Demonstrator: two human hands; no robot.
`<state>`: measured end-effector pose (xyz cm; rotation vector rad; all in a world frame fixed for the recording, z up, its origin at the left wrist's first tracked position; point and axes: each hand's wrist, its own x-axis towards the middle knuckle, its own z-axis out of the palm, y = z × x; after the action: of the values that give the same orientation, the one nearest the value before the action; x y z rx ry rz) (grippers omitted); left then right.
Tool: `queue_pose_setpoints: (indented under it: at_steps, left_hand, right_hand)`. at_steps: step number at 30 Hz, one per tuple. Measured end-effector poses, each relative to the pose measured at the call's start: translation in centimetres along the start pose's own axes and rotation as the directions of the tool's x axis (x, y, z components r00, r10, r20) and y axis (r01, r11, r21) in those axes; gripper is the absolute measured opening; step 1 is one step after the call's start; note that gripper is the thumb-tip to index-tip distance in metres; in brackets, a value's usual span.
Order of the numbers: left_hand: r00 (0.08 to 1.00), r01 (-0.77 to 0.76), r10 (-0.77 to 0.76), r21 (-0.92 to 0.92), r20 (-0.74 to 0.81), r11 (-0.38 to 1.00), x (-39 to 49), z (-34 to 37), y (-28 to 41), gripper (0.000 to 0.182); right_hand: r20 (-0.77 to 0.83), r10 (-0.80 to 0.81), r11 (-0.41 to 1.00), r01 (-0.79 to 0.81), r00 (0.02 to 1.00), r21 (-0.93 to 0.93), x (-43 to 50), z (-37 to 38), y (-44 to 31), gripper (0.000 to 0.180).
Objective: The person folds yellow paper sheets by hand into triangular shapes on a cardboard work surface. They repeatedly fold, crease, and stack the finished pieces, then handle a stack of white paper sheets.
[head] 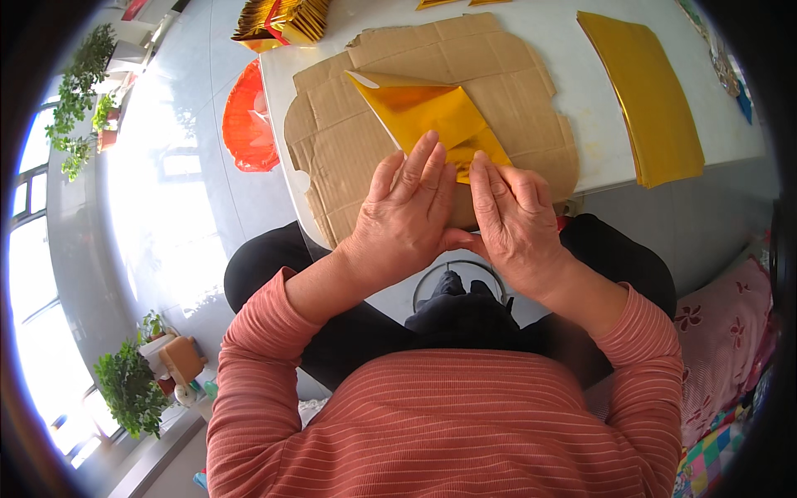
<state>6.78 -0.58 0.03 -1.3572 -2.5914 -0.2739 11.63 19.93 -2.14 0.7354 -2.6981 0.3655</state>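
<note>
A sheet of shiny gold foil paper, partly folded, lies on a flattened piece of brown cardboard. A strip of its pale underside shows at the upper left corner and left edge. My left hand rests flat with its fingertips on the foil's lower left part. Fingertips of my right hand press on the sheet's lower right corner. Both thumbs come together below the paper, near the table edge. The near edge of the foil is hidden by my fingers.
A stack of gold paper overhangs the white table at right. A bundle of folded gold pieces with a red band sits at the far left corner. Beside the table is a red plastic bag. Potted plants stand at left.
</note>
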Motion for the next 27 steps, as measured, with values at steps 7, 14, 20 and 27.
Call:
queue_pose_setpoints:
  at_steps: [7,14,20,27]
  left_hand:
    - [0.986,0.150,-0.156,0.094,0.062,0.984,-0.7,-1.0,0.1,0.078]
    - [1.000,0.021,-0.020,-0.101,0.008,0.995,-0.3,0.0,0.0,0.081]
    - [0.999,0.015,-0.010,-0.102,0.041,0.995,0.0,0.1,0.4,0.083]
    - [0.998,-0.015,0.018,-0.068,0.052,0.998,0.4,-0.1,0.7,0.085]
  right_hand:
    - [0.037,-0.006,1.000,0.007,0.999,-0.008,0.3,-0.6,-0.1,0.101]
    - [0.010,-0.030,0.984,0.031,1.000,-0.174,0.5,-0.3,-0.2,0.075]
    - [0.057,-0.030,0.982,0.040,0.998,-0.184,0.2,0.2,0.0,0.062]
    - [0.080,0.008,0.988,0.004,0.997,-0.155,-1.7,-0.8,0.6,0.077]
